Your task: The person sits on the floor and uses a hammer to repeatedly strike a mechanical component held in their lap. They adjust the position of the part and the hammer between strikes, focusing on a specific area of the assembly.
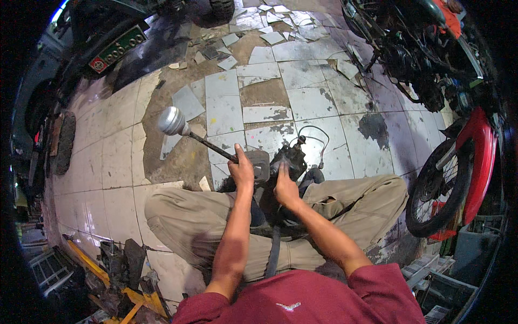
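Green plate [122, 47] w/ white chars, red emblem [99, 64], on dark veh. [86, 29], up-left of L hand [243, 170]; illegible white print [289, 306] on maroon shirt [329, 294] below R hand [286, 186].

The grip of the left hand [243, 171] hides part of the dark rod [208, 146], and whether its near end joins anything cannot be told. The right hand [287, 188] covers some of the black mechanical assembly [294, 157]; what lies under the palm is out of sight. Far left, the vehicle [81, 51] is cut off by the edge of view, as are the motorcycle [413, 51] far right and a tyre [222, 9] beyond. The emblem [290, 306] on the maroon shirt [329, 294] is too small to make out.
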`<state>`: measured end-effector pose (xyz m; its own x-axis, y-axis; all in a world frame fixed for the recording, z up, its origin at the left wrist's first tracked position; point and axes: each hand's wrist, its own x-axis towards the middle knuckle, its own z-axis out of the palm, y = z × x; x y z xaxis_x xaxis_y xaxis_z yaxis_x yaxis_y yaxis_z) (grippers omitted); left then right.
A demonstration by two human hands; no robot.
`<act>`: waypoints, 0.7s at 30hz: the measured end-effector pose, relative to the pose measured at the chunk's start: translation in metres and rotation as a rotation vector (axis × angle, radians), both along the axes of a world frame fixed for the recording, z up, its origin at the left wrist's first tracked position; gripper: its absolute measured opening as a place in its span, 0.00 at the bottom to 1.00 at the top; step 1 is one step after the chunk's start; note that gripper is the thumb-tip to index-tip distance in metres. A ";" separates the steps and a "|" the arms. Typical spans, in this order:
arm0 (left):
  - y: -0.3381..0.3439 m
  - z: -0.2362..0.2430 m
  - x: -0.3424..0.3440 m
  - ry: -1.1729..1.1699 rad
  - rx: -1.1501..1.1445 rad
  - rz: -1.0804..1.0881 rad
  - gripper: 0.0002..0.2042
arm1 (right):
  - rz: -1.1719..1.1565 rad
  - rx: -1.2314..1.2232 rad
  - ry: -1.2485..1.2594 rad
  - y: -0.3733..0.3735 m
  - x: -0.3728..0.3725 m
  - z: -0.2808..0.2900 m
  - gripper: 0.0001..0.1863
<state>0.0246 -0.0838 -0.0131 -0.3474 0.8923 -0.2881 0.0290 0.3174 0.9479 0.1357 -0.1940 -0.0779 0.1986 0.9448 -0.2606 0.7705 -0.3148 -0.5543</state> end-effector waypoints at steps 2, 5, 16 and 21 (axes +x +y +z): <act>0.002 -0.002 -0.003 0.022 -0.026 0.002 0.28 | 0.037 0.058 0.022 -0.011 -0.005 0.003 0.43; -0.001 0.017 0.003 -0.022 -0.024 -0.030 0.30 | -0.064 -0.049 0.013 0.003 0.017 -0.005 0.45; -0.003 0.016 -0.003 -0.002 -0.060 -0.068 0.31 | -0.013 -0.047 0.012 0.003 0.007 0.000 0.45; 0.005 -0.009 -0.007 0.019 -0.037 -0.009 0.32 | -0.008 -0.080 0.011 0.003 0.010 -0.003 0.47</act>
